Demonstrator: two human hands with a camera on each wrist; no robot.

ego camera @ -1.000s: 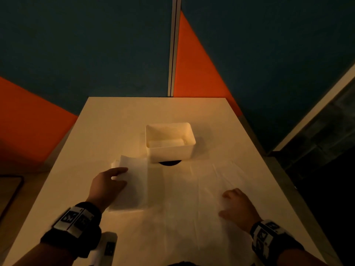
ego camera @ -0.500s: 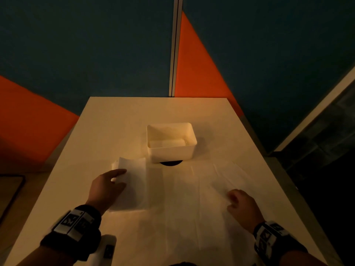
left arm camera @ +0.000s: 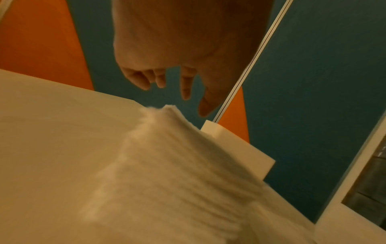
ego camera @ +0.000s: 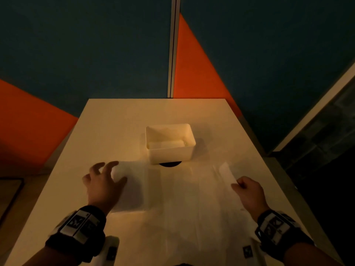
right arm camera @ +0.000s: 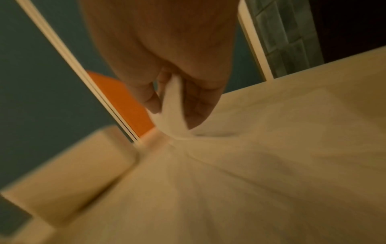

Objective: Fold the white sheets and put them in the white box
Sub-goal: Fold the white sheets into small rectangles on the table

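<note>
A large white sheet point(ego camera: 182, 204) lies spread flat over the near half of the table. On its left part rests a smaller folded white sheet point(ego camera: 132, 189). My left hand point(ego camera: 103, 181) hovers over that folded sheet's far left corner point(left arm camera: 167, 109) with fingers spread and holds nothing. My right hand point(ego camera: 247, 191) pinches the big sheet's right edge point(right arm camera: 173, 107) between thumb and fingers and lifts it off the table. The white box point(ego camera: 170, 143) stands behind the sheets at the table's middle, with folded white material inside.
The cream table point(ego camera: 115, 120) narrows away from me, bare behind the box. A dark round opening point(ego camera: 170, 164) shows under the box's near wall. Blue and orange wall panels point(ego camera: 192, 64) rise behind. The table's right edge drops to a dark floor point(ego camera: 317, 169).
My left hand lifted off the folded sheet and spread its fingers over its far corner. My right hand slid right, closed on the large sheet's edge and raised it.
</note>
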